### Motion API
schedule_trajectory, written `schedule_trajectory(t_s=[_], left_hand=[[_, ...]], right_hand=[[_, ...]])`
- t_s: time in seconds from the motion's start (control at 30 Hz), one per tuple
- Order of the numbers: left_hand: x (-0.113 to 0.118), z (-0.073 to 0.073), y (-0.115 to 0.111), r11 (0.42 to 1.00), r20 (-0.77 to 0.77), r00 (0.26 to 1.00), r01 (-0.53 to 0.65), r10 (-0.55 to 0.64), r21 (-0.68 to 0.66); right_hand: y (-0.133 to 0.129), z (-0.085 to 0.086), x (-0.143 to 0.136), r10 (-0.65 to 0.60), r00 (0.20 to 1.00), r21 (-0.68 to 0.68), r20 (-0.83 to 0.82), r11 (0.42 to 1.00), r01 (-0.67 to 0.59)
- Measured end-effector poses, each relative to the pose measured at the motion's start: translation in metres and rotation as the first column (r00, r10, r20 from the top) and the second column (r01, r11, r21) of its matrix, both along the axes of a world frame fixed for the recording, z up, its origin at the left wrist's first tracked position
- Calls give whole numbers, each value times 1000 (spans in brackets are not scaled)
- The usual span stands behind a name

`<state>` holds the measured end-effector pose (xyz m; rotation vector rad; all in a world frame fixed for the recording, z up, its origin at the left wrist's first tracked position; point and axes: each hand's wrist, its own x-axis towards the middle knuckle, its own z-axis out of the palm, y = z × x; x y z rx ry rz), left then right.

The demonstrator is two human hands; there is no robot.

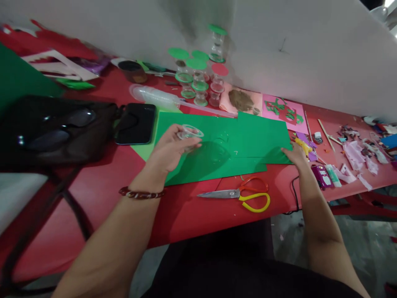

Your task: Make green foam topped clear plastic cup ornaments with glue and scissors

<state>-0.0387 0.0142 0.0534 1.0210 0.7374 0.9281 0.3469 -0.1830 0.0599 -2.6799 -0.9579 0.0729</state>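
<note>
My left hand (172, 149) is closed round a small clear plastic cup (190, 132), held over the left part of the green sheets. My right hand (294, 154) rests with its fingers apart on the right edge of the upper green sheet (260, 136), which overlaps a lower green sheet (192, 165). A clear round piece (219, 150) lies on the green between my hands. Scissors (234, 193) with one red and one yellow handle lie on the red table just in front of the sheets, blades pointing left.
Behind the sheets stand several clear cup stacks (200, 85) with green or red discs. Brown material (241, 100) lies on pink paper. A black phone (136, 123) and a dark bag (58, 132) are at left; paper scraps (355, 155) and a purple box (321, 177) at right.
</note>
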Motion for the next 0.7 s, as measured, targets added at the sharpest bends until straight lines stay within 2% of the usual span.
schedule_trajectory(t_s=[0.07, 0.13, 0.2, 0.3, 0.37, 0.43, 0.47, 0.53, 0.57, 0.63, 0.7], left_hand=[[1, -1, -6, 981, -77, 978, 193, -193, -9], [1, -2, -10, 956, -121, 948, 294, -293, -10], [2, -3, -12, 946, -149, 935, 324, -321, -2], [3, -4, -13, 942, -195, 924, 336, -329, 6], [3, -3, -14, 935, -234, 909, 354, -345, -3], [2, -2, -15, 935, -253, 903, 355, -346, -11], [2, -1, -15, 938, -251, 907, 346, -338, -13], [2, 0, -16, 945, -232, 918, 326, -321, -20], [3, 0, -16, 947, -222, 922, 320, -318, -28], [4, 0, -17, 943, -209, 920, 327, -331, -53], [6, -2, -19, 929, -212, 905, 357, -369, -91]], right_hand=[[2, -3, -7, 17, 1000, -21, -15, 1000, -18], [1, -8, -26, 58, 998, -34, -21, 998, -59], [-1, -13, -52, 133, 990, -45, -38, 990, -134], [-4, -15, -91, 377, 925, -99, -48, 919, -381], [-6, -13, -106, 472, 878, -128, -79, 869, -478], [-10, -8, -109, 507, 852, -107, -131, 847, -521], [-14, -6, -105, 503, 851, -83, -150, 852, -517], [-24, -3, -92, 429, 888, -28, -165, 898, -439], [-30, -3, -83, 354, 920, 8, -166, 934, -358], [-42, -3, -65, 137, 969, 117, -204, 986, -115], [-51, -5, -50, -1, 963, 221, -271, 973, 63]])
